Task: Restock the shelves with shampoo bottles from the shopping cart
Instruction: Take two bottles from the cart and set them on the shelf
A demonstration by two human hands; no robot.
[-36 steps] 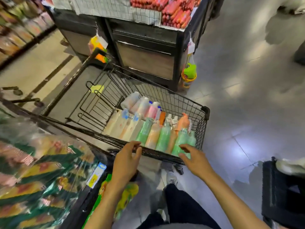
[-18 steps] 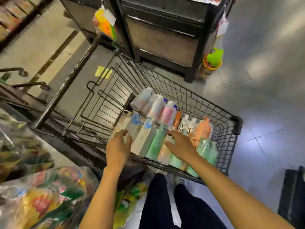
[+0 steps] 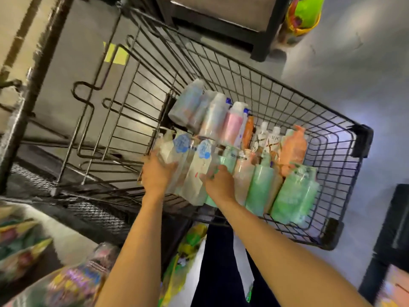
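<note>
Here, both hands are down in the near end of the shopping cart (image 3: 287, 103), where the shampoo bottles lie packed in two rows.

- Left hand (image 3: 158, 173): grip wrapped round the leftmost white bottle (image 3: 170, 149), as far as the blur allows.
- Right hand (image 3: 219, 185): fingers curled at the seam between the second white bottle (image 3: 199, 173) and the pale green bottle (image 3: 225, 160) beside it. Cannot tell whether this grip has closed on anything.
- Bottles lean with bases toward the person and caps away, so the long axis runs roughly in line with the forearms.
- The white bottles sit between the two hands, touching both. The taller green bottles (image 3: 261, 185) are further right, nearer the right arm.

Judgement: the lift should go up and back toward the body, along that axis. Neighbours are tight, so one may drag out with it. The target shelf is not in view.
</note>
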